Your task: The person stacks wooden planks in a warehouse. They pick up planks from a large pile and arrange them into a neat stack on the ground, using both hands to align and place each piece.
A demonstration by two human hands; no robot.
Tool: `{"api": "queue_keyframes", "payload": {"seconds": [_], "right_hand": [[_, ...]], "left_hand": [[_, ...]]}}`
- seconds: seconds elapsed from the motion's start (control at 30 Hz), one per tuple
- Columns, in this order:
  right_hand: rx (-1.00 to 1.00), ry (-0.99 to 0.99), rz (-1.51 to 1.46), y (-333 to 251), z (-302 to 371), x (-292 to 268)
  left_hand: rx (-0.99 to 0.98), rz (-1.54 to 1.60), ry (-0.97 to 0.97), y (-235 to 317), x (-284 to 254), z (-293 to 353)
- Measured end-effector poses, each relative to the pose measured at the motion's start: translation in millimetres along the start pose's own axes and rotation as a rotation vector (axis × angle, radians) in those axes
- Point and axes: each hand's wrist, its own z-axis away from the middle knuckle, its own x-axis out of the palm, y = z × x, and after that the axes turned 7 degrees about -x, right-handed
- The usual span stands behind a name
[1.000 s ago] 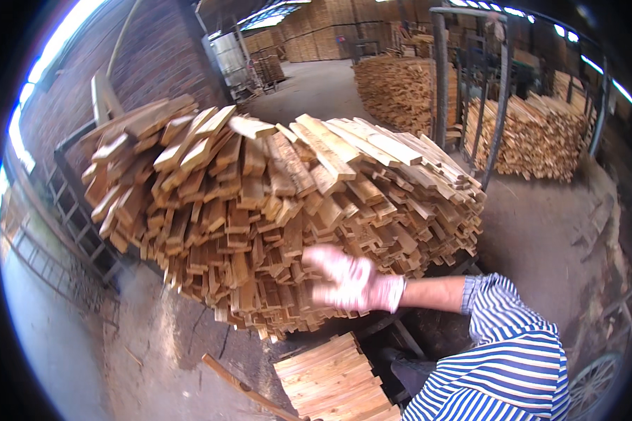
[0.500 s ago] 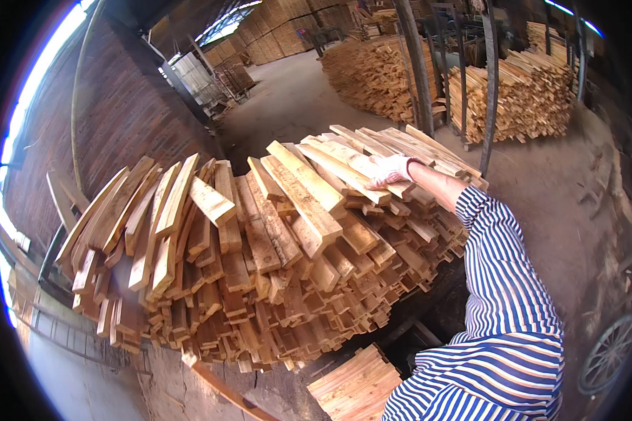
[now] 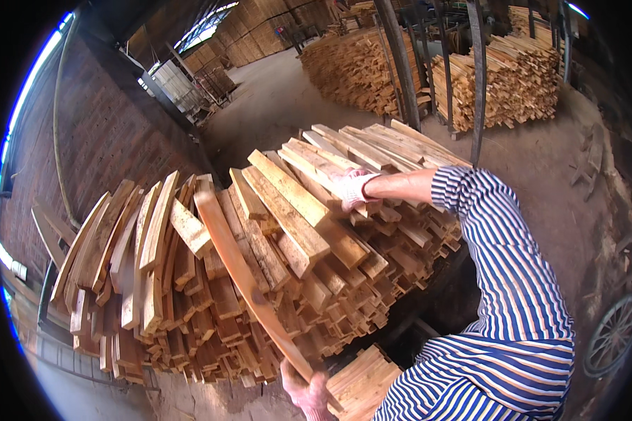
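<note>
Your left hand (image 3: 307, 393) is clamped on a long reddish plank (image 3: 242, 277), and your right hand (image 3: 351, 189) is at a pale board (image 3: 309, 160) on the big woodpile (image 3: 333, 298).
Your left glove wraps the near end of the long reddish plank, which slants away to the far left across the front of the big woodpile; your right glove lies over the near end of the pale board on top, toward the right side, but you cannot tell whether those fingers close on it; a small stack of planks (image 3: 361, 379) sits just right of your left hand, a brick wall (image 3: 109, 147) rises at the left, a spoked wheel (image 3: 614, 335) stands at the near right, and another lumber pile (image 3: 498, 81) stands at the far right.
</note>
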Motion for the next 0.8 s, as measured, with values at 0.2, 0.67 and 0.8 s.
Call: {"api": "queue_keyframes", "payload": {"seconds": [0.2,0.67,0.8], "right_hand": [[0.042,-0.13,0.148,8.6,-4.7,21.4],[-0.723,0.261,-1.647,41.6,186.7,74.2],[-0.632,0.713,-1.074,-111.9,262.3,42.1]], "left_hand": [[-0.097,0.11,-0.142,34.6,30.7,-14.8],[-0.381,0.335,-0.42,100.6,92.8,-66.9],[-0.317,0.211,-0.194,83.5,103.9,-93.5]]}}
